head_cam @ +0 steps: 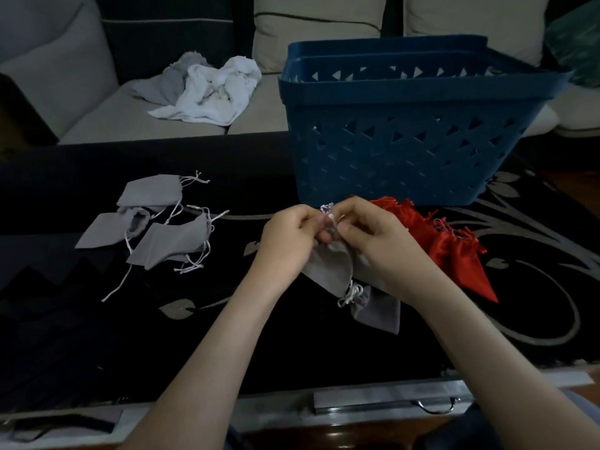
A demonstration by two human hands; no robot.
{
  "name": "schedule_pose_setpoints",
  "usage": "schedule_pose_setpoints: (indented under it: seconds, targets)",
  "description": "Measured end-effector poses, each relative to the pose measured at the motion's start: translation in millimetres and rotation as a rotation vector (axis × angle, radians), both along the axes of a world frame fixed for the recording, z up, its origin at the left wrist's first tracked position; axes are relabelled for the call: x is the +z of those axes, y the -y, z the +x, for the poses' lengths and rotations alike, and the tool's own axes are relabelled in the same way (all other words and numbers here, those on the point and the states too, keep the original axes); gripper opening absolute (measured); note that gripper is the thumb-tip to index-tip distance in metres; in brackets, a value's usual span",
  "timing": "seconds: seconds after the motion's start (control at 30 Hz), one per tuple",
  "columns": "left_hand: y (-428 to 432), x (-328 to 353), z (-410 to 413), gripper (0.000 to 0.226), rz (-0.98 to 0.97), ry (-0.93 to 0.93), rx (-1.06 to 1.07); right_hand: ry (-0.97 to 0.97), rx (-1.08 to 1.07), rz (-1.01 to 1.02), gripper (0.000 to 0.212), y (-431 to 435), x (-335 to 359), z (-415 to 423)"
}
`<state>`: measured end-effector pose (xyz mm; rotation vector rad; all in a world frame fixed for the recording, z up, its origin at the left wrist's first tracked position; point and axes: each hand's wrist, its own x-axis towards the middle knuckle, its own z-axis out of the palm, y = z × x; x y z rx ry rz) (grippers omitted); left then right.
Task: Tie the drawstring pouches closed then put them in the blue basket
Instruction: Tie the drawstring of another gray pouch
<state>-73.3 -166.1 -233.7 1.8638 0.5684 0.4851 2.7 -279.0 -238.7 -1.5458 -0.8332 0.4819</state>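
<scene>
A grey pouch [329, 266] hangs at centre frame, its white cord [327, 212] pinched between the curled fingertips of the left hand [287, 232] and the right hand [368, 237]. The knot should be drawn snug against the gathered neck. The blue basket [389, 92] stands just behind, upper right; loose grey pouches [156, 228] lie centre left.

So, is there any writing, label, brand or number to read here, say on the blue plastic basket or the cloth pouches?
None: no word, number or sign can be read.
The blue plastic lattice basket shows only triangular holes.
The grey cloth drawstring pouches, the held grey pouch and the red satin pouches are plain.
The black table cover bears silver leaf patterns, not letters.
</scene>
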Motion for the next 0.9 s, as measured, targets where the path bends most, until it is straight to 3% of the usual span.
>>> schedule_pose_setpoints:
  seconds: [0.17,0.5,0.63,0.9]
  targets:
    - [1,-5,0,0.023,0.013,0.03,0.001,0.001,-0.053,0.024,0.022,-6,-3,1]
    - [6,-5,-7,0.013,0.024,0.03,-0.044,0.214,-0.239,-0.103,0.023,-8,-1,-5]
    - [5,-6,-5,0.023,0.093,0.077,0.03,0.214,-0.239,-0.12,0.015,-9,4,-12]
    - [3,-8,-2,0.024,-0.002,0.118,0.041,0.152,-0.335,-0.133,0.005,-12,2,-11]
